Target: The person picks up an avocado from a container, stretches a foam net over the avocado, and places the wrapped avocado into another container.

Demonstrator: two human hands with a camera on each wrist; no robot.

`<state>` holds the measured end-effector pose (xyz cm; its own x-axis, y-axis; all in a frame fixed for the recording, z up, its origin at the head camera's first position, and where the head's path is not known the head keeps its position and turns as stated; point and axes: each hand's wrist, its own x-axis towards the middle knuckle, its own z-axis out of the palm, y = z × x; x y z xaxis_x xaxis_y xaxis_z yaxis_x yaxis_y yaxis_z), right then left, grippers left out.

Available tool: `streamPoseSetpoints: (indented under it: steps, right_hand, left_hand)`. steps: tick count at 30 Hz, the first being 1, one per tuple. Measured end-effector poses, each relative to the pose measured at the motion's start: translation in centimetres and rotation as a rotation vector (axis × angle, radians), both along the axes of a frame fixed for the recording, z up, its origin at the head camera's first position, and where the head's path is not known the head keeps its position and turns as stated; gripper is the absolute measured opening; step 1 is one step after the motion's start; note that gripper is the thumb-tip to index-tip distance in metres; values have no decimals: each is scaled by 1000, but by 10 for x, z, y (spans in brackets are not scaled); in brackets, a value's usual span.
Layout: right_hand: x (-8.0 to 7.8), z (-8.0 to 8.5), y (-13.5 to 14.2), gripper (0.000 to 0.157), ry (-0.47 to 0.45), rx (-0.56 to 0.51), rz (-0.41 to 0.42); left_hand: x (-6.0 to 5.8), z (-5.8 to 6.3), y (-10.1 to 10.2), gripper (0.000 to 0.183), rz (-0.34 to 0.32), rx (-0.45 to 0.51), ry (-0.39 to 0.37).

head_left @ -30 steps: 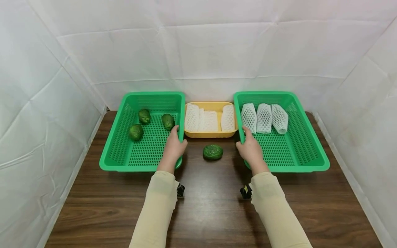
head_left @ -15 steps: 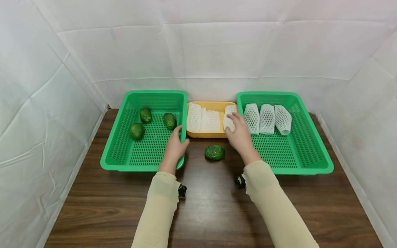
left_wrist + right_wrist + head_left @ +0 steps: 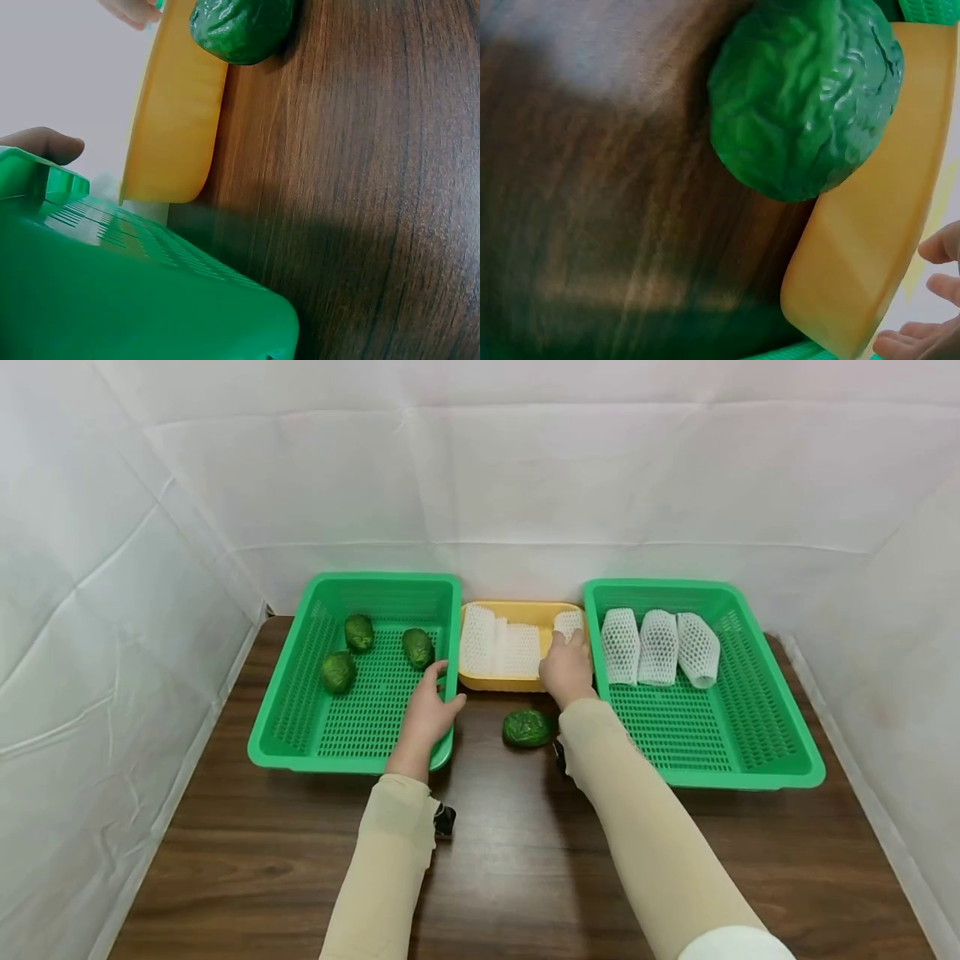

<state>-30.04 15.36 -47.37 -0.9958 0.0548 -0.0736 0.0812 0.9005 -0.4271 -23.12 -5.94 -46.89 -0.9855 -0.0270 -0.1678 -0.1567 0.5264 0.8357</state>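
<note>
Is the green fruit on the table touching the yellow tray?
Apart. The head view shows a strip of table between the fruit and the tray.

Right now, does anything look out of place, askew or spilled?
One thing, mildly: a green wrinkled item lies on the table, in front of the yellow tray, while three similar items sit in the left-hand green basket. It may be deliberate. No spill or damage shows.
</note>
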Motion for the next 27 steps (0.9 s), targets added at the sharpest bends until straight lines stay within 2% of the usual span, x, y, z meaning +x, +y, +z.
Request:
streamPoseSetpoints:
  steps: [6,13,16,22,27]
  right_hand:
    - [-10,4,2,48,-31,-4,-35]
    - [-14,-7,5,42,-18,28,-73]
    - [-14,-11,6,40,-33,44,-56]
    - [-16,-17,8,34,-42,96,42]
    - [-16,-20,11,31,-43,45,65]
  left_hand:
    - [-2,2,2,63,12,-2,-23]
    - [-1,1,2,63,8,1,-30]
    - [-1,-1,2,63,14,2,-23]
    - [-1,-1,0,63,26,4,-17]
    - [-1,0,0,63,31,6,-22]
